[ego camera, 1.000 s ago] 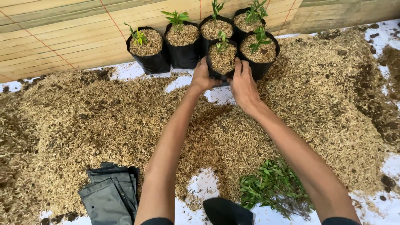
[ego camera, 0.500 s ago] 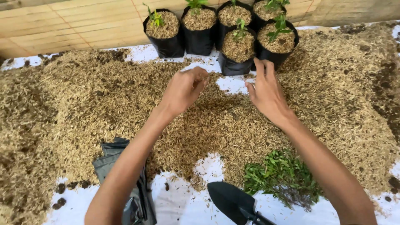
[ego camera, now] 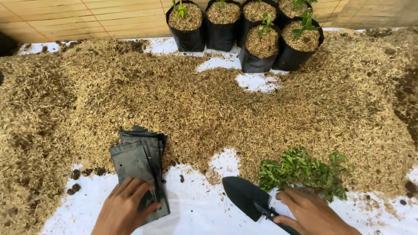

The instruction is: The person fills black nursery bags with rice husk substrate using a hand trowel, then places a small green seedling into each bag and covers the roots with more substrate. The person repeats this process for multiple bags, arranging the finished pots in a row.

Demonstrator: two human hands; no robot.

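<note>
The stack of flat black grow bags (ego camera: 140,163) lies at about seven o'clock on the white sheet (ego camera: 196,209), at the near edge of the rice-husk mix (ego camera: 196,100). The left hand (ego camera: 123,208) rests flat on the stack's near end, fingers spread and pressing, nothing yet pinched or lifted. The right hand (ego camera: 311,213), at five o'clock, curls around the handle of the black trowel (ego camera: 248,198), whose blade lies on the sheet pointing toward eleven; the grip looks loose. Just beyond it lies a bunch of green seedlings (ego camera: 302,169). At twelve o'clock stand filled black bags (ego camera: 261,48), each with a sprout. The step looks like taking a fresh bag; next the fingers would need to peel one bag off the stack and open its mouth
</note>
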